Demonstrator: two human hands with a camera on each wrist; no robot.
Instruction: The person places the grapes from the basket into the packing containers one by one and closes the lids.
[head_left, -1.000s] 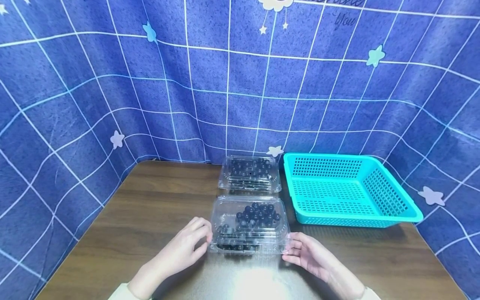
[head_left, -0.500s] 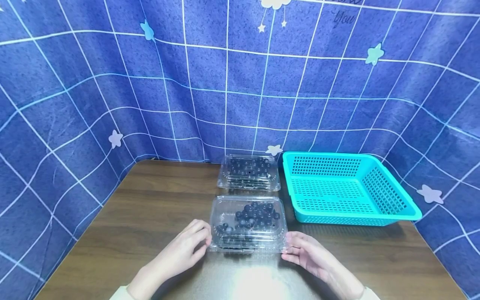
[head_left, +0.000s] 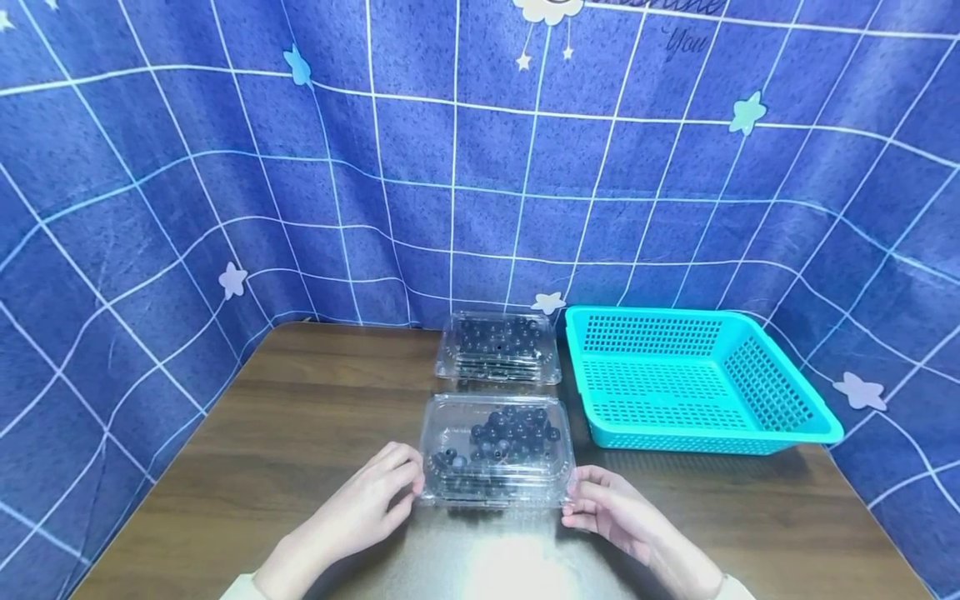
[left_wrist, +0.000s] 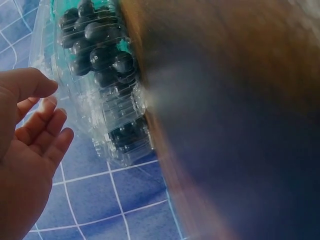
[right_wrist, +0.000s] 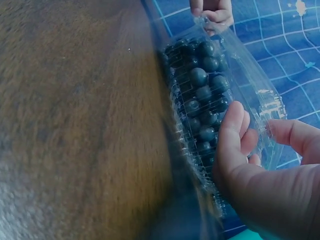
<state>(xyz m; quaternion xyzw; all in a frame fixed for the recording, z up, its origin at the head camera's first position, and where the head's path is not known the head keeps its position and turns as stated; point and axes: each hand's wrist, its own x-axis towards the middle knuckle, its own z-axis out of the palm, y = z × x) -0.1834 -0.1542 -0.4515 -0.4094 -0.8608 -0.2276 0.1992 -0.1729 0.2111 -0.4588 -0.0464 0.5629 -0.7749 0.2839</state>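
Note:
A clear plastic clamshell box [head_left: 498, 450] of dark blueberries [head_left: 513, 433] lies on the table, with its lid down. The berries are heaped mainly toward its right and back, with a few at the left. My left hand [head_left: 375, 496] holds the front left corner of the rim between thumb and fingers. At the front right corner, my right hand [head_left: 615, 510] pinches the rim, and in the right wrist view the clear edge [right_wrist: 267, 112] passes between its fingers. Behind stands a second clamshell box [head_left: 498, 350], full of the same berries; neither hand touches it.
A turquoise perforated plastic basket [head_left: 697, 442] stands at the right back, beside the boxes, with nothing in it. The brown wooden table [head_left: 330, 392] reaches back to a blue curtain [head_left: 390, 208] with a white grid and stars.
The front of the nearer box has shifted slightly, and the dark berries along its front edge show less than one second ago. Both hands stay at its corners; the rear box and basket stand still.

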